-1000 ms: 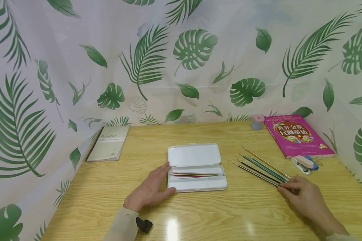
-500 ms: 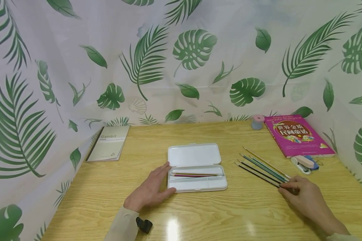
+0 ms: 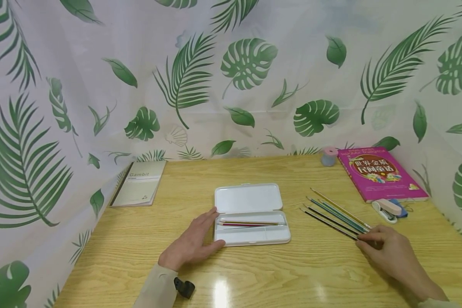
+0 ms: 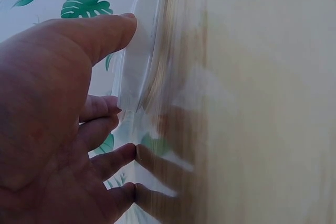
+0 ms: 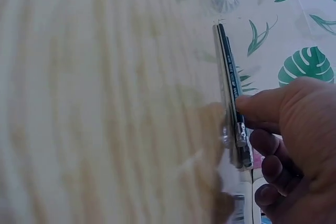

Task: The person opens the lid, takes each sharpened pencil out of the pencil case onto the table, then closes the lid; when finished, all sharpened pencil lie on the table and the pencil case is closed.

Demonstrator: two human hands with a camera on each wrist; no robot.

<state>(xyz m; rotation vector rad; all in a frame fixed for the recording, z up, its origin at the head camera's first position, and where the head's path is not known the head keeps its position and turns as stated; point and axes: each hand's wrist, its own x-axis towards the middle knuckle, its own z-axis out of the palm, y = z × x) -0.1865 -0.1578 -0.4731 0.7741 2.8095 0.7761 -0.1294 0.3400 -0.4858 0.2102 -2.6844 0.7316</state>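
A white pencil case [image 3: 248,197] lies unfolded mid-table in the head view, with a few pencils [image 3: 252,223] in its lower half. At its left end rests my left hand [image 3: 190,239], fingers spread and fairly straight, thumb at the near corner. The left wrist view shows that thumb [image 4: 113,32] against the case's side wall [image 4: 142,40]. To the right, several loose pencils [image 3: 336,209] fan out on the table. My right hand [image 3: 389,252] pinches the near end of a black pencil [image 3: 327,221] between thumb and fingers; in the right wrist view dark pencils [image 5: 231,77] lie at the thumb.
A grey notebook [image 3: 138,184] lies at the left back. Toward the right back are a pink-and-blue round object [image 3: 329,157], a magenta book [image 3: 381,173], a pink-and-white stapler [image 3: 386,209] and a blue item [image 3: 398,205]. A leaf-patterned curtain [image 3: 250,107] closes off the back and sides.
The nearest black pencil has shifted very slightly right toward the other pencils, along with the right fingertips. My left hand and the pencil case have stayed in place.
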